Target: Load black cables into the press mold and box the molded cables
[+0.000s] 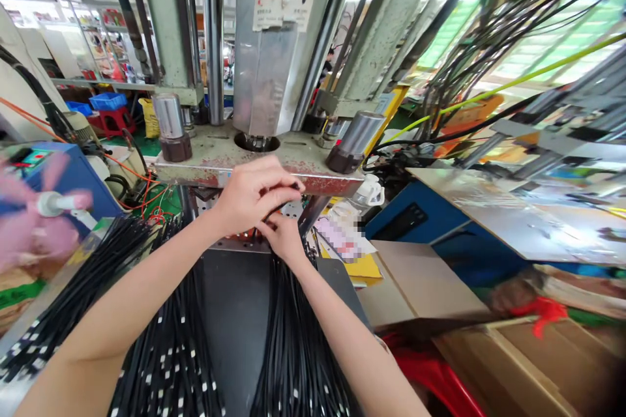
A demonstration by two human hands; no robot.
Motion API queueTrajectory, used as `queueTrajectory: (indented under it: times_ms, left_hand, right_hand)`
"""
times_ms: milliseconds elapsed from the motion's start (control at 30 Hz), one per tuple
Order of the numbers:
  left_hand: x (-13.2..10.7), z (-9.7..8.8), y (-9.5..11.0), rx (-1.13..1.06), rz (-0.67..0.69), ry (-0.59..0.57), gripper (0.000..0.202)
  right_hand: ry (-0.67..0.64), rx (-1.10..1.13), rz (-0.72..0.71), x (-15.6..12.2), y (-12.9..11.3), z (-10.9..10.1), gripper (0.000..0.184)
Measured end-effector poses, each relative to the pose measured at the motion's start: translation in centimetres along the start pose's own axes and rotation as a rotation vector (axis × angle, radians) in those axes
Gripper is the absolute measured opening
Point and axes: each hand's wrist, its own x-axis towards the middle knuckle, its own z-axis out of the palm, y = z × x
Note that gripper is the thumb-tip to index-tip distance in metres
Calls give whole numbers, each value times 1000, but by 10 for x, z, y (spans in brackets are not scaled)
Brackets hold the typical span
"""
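Note:
My left hand is raised in front of the press, its thumb and fingers pinched on a thin black cable. Just below and to the right, my right hand pinches the same cable lower down. A small dark end shows at my left fingertips. Beneath my right forearm hangs a bundle of black cables over the dark table. A second bundle of black cables with white tips lies under my left forearm, and another cable bundle spreads farther left.
The press plate with metal posts stands right in front of my hands. At the far left is a pink fan, blurred. To the right are cardboard boxes, a blue cabinet and a red stool.

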Motion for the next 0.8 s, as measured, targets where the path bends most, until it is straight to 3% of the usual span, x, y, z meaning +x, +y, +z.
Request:
queueTrajectory:
  times_ms: [67, 133, 200, 300, 400, 600, 800]
  left_hand:
    - [-17, 5, -7, 13, -71, -3, 15]
    - [-42, 12, -22, 113, -246, -9, 26]
    - [-69, 18, -40, 255, -319, -220, 20]
    - [-100, 23, -59, 415, -180, -636, 22]
    - [-115, 26, -62, 534, -88, -765, 40]
    - [-109, 29, -60, 604, -139, -792, 52]
    - [-76, 40, -103, 583, -378, -887, 57]
  right_hand:
    - [26, -12, 41, 21, 8, 1, 23]
    - [-11, 16, 76, 36, 14, 2, 22]
    - [-60, 47, 107, 45, 17, 3, 21]
    - [-82, 47, 128, 49, 19, 5, 17]
    - [-103, 38, 125, 48, 19, 2, 12]
    - [-114, -216, 121, 53, 21, 0, 15]
    - [-5, -349, 202, 49, 20, 2, 19]
